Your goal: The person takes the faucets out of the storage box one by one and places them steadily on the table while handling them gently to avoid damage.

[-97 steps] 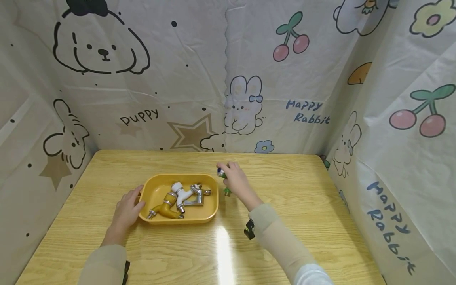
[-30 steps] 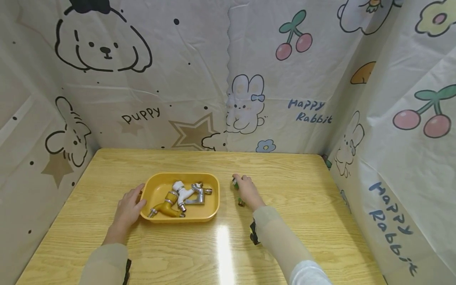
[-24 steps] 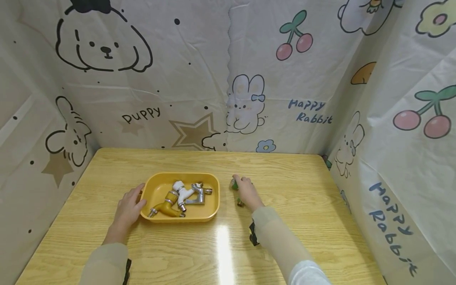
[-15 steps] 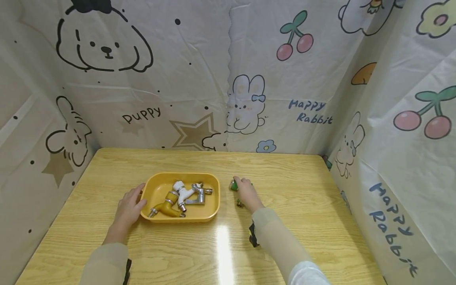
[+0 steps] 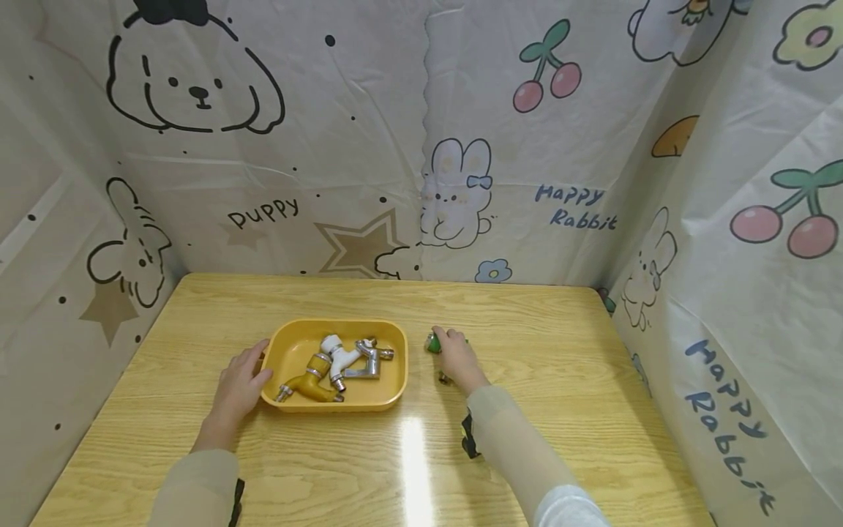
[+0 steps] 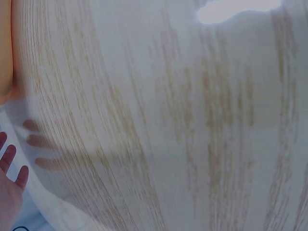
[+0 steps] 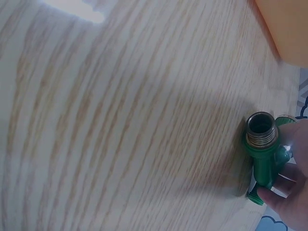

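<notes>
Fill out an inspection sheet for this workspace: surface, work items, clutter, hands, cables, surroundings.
Surface: wood-grain table, with a bright glare streak toward the near side.
Work items: yellow tray holding a mustard tap, white tap and chrome tap; green tap outside, right of the tray.
Clutter: nothing seen.
Hands: left hand at the tray's left end; right hand holds the green tap, whose contact with the table is unclear.
Cables: nothing seen.
Surroundings: pale cartoon-printed cloth behind and on both sides, creased in places.
</notes>
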### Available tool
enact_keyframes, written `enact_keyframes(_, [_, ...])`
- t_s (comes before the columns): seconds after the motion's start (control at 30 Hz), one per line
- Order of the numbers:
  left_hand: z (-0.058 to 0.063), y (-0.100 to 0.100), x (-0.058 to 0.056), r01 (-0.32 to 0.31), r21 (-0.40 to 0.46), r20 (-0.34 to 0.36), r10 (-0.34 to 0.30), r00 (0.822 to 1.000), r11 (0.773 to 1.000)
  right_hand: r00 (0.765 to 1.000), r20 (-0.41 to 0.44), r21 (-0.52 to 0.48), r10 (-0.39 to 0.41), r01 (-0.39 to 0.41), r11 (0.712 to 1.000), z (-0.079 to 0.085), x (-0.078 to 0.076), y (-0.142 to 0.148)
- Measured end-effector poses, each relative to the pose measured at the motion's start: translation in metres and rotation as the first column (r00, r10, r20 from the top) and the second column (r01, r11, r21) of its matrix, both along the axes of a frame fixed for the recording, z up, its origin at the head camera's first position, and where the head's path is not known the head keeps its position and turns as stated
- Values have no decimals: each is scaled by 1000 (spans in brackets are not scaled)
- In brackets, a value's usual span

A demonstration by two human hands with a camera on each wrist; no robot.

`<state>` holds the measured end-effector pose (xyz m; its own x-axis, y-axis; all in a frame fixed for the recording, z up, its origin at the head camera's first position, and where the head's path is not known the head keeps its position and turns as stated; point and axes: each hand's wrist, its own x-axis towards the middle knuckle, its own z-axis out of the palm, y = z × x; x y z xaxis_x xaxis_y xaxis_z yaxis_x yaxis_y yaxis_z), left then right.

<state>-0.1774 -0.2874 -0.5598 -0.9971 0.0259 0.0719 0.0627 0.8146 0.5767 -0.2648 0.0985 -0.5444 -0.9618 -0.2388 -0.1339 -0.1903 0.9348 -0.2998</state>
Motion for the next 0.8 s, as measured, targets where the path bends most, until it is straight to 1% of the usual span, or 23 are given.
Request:
enact_keyframes(0.17, [-1,-1,0,4,3,2,-4,1000,1000,1000,-23,21,14,-13,1000,1,1,1])
enact_keyframes(0.27, [-2,-2,-1,2,1,1,-2,1000,1000,999,-37,18,14,-14,1000,2,-1,2])
enact_keyframes(0.4, [-4,-3,-2,4,-2,0,-4,1000,1000,998,-56,-11,1,-1,1000,6,-4,2])
enact_keyframes(0.6, [-2,-2,-1,5,-5,8,-5,1000,1000,996,-88,-87,-9,1,996,19,-5,-3])
enact_keyframes(0.67, [-1,-2,0,4,-10,11,-4,1000,1000,995,-104,-110,-1,-10,994,24,-5,-6])
enact_keyframes(0.8, [2,-1,0,4,-32,7,-4,1000,999,991,-132,-116,33,-48,992,33,-3,-13])
